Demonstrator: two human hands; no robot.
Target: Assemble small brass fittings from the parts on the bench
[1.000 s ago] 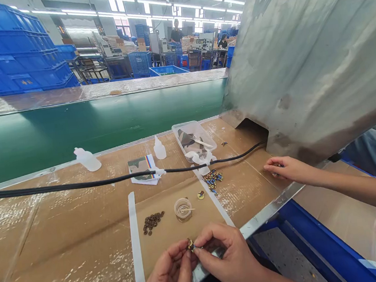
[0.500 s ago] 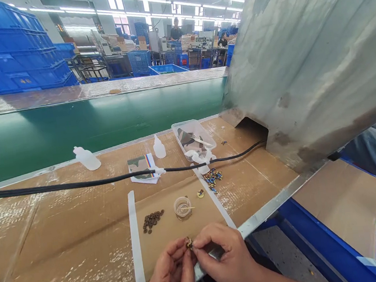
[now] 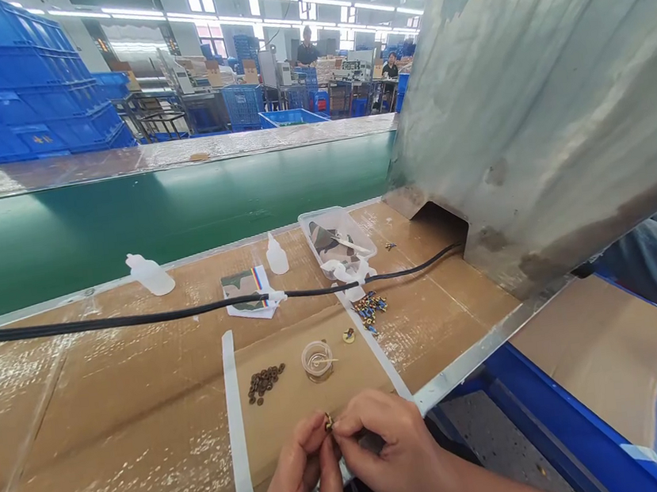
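Near the table's front edge, my left hand (image 3: 302,477) and my right hand (image 3: 386,446) meet fingertip to fingertip. Both pinch one tiny dark and yellowish piece (image 3: 329,424), too small to name and partly covered by the fingers. Just beyond lies a brown paper sheet (image 3: 280,435) with taped sides. On it are a pile of small brown discs (image 3: 265,383), a round clear cup (image 3: 317,359) with a thin stick across it, and a small yellow disc (image 3: 348,336) with something dark on top. Several small blue and gold pieces (image 3: 370,309) lie heaped right of the sheet.
A black cable (image 3: 134,319) crosses the table. Behind it stand two white squeeze bottles (image 3: 151,276), a camouflage-patterned packet (image 3: 244,290) and a clear plastic box (image 3: 336,237). A large metal hood (image 3: 527,110) rises at right. Blue crates (image 3: 22,92) are stacked far left; people work beyond.
Both hands stay together on the tiny piece, with the left fingers shifting slightly around it. The view has tilted a little; the things on the table stay put.
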